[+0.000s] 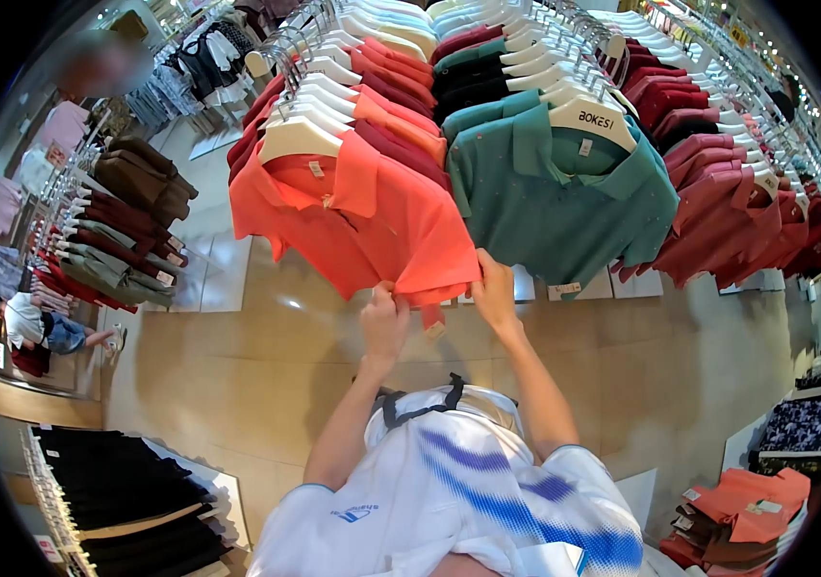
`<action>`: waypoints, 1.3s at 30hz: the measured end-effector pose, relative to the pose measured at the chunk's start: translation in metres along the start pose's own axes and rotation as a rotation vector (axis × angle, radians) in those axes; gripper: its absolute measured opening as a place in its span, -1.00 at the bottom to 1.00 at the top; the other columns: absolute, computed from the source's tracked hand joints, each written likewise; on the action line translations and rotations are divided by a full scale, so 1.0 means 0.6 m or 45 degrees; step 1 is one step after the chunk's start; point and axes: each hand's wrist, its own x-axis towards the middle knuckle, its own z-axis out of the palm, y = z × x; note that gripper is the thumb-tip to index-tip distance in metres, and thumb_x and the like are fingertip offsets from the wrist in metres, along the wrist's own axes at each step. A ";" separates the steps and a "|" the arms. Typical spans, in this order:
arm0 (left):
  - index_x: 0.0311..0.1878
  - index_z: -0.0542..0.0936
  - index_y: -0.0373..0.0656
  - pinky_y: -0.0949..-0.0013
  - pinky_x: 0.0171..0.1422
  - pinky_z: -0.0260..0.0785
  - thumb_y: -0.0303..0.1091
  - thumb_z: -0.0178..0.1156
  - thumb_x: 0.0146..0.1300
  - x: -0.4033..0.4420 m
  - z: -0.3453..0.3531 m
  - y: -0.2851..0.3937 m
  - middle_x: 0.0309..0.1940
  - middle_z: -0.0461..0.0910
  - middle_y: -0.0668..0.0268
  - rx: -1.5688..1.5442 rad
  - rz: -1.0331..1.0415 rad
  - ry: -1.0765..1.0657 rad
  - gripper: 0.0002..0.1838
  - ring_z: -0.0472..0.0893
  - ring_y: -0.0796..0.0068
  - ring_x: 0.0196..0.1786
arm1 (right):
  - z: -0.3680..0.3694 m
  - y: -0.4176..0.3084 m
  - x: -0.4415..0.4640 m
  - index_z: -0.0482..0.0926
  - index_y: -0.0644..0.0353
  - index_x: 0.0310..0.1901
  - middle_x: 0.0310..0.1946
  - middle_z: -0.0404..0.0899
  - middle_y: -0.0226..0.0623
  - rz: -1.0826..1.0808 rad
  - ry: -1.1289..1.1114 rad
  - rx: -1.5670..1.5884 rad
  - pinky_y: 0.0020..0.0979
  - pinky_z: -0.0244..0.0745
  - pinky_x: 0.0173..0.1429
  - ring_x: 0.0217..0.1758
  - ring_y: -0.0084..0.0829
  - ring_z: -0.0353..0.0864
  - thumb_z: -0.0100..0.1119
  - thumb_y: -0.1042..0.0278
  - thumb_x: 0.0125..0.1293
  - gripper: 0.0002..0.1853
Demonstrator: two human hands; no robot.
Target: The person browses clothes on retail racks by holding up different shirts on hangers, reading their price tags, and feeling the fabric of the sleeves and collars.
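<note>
A coral collared shirt (362, 216) hangs at the front of a rack on a white hanger (303, 137). Its lower part is drawn out toward me. My left hand (384, 322) is closed on the shirt's bottom edge. Farther right, my right hand (495, 288) pinches the same shirt at the corner of its hem or sleeve; I cannot tell which. Below the cloth, between my hands, a small tag (435, 330) dangles. Beside the coral shirt hangs a green collared shirt (559, 192) on a lettered hanger (595, 117), with a tag at its hem.
More red shirts (718, 207) hang at the right. Brown and grey clothes (126, 231) hang on a left rack, with a person (45, 322) beyond. Black garments (122, 481) are at the lower left, folded coral clothes (757, 505) at the lower right. Tiled floor (247, 385) surrounds me.
</note>
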 end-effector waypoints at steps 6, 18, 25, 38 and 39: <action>-0.13 0.27 -0.30 0.49 -0.49 0.41 -0.51 0.00 0.33 -0.001 0.035 0.025 -0.51 0.53 0.23 -1.108 -0.466 -0.451 -0.85 0.57 0.50 -0.56 | 0.011 -0.012 -0.016 0.50 0.31 -0.26 -0.69 0.52 -0.32 0.278 -0.020 0.455 -0.49 0.35 -0.57 -0.68 -0.49 0.55 -0.11 0.60 0.22 -0.85; -0.18 0.26 -0.29 0.41 -0.66 0.25 -0.53 -0.02 0.27 -0.016 0.038 0.044 -0.72 0.46 0.30 -0.971 -0.654 -0.423 -0.88 0.45 0.58 -0.70 | -0.009 0.041 -0.011 0.57 0.16 -0.22 -0.56 0.57 -0.17 0.043 0.256 -0.335 -0.30 0.37 -0.46 -0.54 -0.24 0.57 0.17 0.41 0.19 -0.87; -0.25 0.36 -0.21 0.12 -0.44 0.35 -0.20 0.03 0.39 -0.020 0.017 0.038 -0.63 0.53 0.09 -0.638 0.002 -0.771 -0.75 0.55 0.01 -0.56 | -0.014 0.064 0.008 0.58 0.30 -0.22 -0.62 0.50 -0.34 0.400 0.110 0.283 -0.51 0.36 -0.48 -0.60 -0.58 0.47 0.02 0.48 0.34 -0.86; -0.19 0.43 -0.21 0.27 -0.32 0.37 -0.35 0.22 0.23 0.196 -0.237 -0.170 -0.47 0.54 0.19 -0.007 -0.141 -0.011 -0.80 0.54 0.27 -0.44 | 0.013 -0.256 0.186 0.45 0.25 0.08 -0.07 0.51 -0.06 -0.564 0.039 -0.482 -0.23 0.45 0.05 0.01 -0.04 0.51 0.23 0.27 0.23 -0.58; -0.15 0.43 -0.23 0.23 -0.19 0.34 -0.34 0.25 0.19 0.228 -0.258 -0.165 -0.30 0.52 0.16 0.047 0.082 0.134 -0.74 0.52 0.23 -0.29 | 0.033 -0.271 0.198 0.45 0.25 0.08 -0.07 0.50 -0.06 -0.550 0.003 -0.539 -0.23 0.45 0.05 0.02 -0.04 0.51 0.24 0.25 0.22 -0.57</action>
